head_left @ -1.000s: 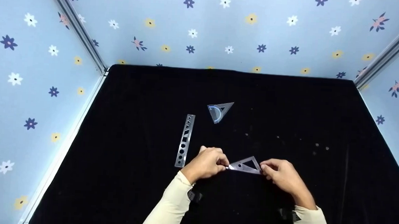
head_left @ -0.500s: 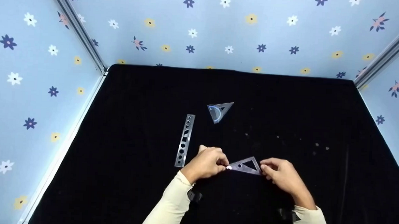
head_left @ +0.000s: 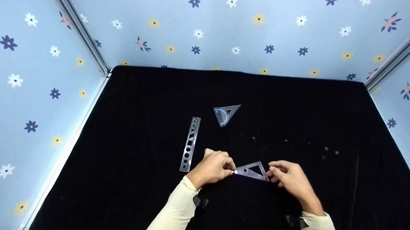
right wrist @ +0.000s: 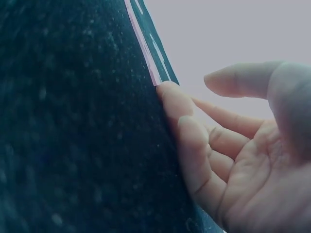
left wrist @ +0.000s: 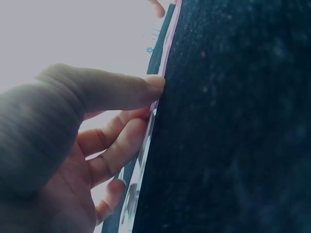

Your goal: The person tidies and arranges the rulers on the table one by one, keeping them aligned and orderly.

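Clear set square [head_left: 252, 174] on black cloth [head_left: 137, 125], between my hands. My left hand [head_left: 213, 167] pinches narrow tip. My right hand [head_left: 291, 177] loosely open, thumb parted, fingertips at broad end, gripping nothing. Stencil ruler [head_left: 193, 142] beside left hand; farther off, second triangle [head_left: 230, 114] overlapping blue-arced protractor [head_left: 220, 115].

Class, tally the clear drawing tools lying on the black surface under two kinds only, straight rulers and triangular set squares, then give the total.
Straight ruler: 1
Triangular set squares: 2
Total: 3
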Tool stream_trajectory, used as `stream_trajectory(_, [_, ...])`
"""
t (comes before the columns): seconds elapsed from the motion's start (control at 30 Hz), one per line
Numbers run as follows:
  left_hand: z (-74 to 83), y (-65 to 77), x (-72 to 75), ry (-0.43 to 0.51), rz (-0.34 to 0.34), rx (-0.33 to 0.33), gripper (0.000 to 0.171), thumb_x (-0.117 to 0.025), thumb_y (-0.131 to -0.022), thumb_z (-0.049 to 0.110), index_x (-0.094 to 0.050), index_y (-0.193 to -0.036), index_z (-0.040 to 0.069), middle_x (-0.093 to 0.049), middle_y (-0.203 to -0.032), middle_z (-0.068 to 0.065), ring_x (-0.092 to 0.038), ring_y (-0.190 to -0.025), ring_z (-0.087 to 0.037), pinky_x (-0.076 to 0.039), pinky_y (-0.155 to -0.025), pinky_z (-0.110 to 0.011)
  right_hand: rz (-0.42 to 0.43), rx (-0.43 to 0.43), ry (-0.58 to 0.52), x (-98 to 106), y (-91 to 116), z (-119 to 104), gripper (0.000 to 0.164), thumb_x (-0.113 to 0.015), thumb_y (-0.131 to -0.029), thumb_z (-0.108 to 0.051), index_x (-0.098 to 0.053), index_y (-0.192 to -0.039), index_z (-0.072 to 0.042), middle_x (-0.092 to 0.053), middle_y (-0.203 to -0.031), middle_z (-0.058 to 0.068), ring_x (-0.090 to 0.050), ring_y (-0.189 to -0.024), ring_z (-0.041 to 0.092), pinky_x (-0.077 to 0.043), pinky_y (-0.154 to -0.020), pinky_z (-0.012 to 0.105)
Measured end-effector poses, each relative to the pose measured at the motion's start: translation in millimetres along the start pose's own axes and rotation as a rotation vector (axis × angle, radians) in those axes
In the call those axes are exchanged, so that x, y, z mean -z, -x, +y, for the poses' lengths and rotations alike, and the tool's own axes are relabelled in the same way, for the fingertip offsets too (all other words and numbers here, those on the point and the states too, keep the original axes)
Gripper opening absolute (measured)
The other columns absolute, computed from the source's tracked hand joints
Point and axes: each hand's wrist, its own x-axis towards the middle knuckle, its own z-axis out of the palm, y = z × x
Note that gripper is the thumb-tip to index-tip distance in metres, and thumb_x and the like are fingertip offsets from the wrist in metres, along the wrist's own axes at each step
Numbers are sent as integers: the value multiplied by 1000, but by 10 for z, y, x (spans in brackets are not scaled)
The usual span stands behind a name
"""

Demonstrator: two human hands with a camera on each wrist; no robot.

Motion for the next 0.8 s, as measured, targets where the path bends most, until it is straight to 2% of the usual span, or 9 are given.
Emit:
stream_trajectory(0.4, [3,-14,-24,5,24,3,7,-81,-84,24,-78,-89,24,-63,-79,16,-58,-79,-2,-32,-90,-38,12,-17,-78,-20,12,-38,29,-61,-98,-7,-63,-122,9,-73,-96,17,-70,-74,24,-55,-57,32])
stream_trajectory(0.8, [-17,-22,-25,17,23,-7,9,-81,-83,25,-77,-91,25,-62,-79,17,-57,-79,-1,-33,-89,-38,26,-12,-53,-33,-9,-42,28,-61,-98,-8,-64,-123,6,-73,-97,17,-70,-77,26,-56,-58,34])
